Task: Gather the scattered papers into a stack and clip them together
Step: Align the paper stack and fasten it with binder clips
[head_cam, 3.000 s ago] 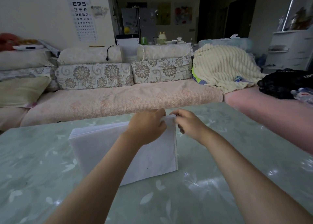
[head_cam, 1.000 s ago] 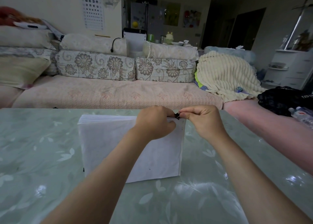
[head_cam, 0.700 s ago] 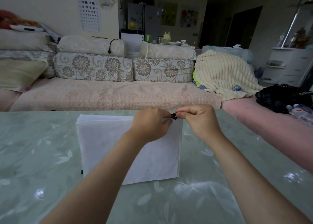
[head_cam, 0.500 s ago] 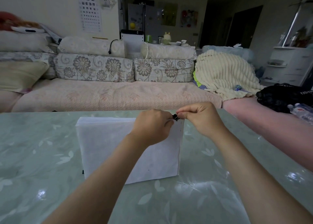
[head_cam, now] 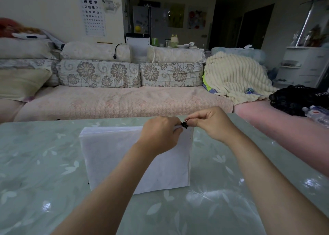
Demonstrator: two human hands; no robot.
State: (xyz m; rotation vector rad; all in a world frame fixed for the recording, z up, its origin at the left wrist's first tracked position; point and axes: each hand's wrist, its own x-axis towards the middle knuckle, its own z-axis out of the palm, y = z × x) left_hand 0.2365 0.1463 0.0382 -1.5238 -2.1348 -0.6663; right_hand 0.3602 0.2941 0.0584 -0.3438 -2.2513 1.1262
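One paper stack (head_cam: 110, 156), one clip (head_cam: 184, 124)
Left hand (head_cam: 160, 136) grips its white top edge; right hand (head_cam: 212, 123) pinches the small black clip.

The person is showing two bare forearms and two bare hands. The left forearm (head_cam: 114, 186) is appearing smooth and uncovered along its whole visible length, narrowing gently towards the wrist and running straight into the left hand (head_cam: 160, 133). The right forearm (head_cam: 267, 177) is looking much the same, uncovered all the way up to the wrist, where it is meeting the right hand (head_cam: 211, 124). Knuckles are standing out as soft rounded ridges across the backs of both hands. The dim room light is leaving the nails and any finer marks on the skin too faint to make out.
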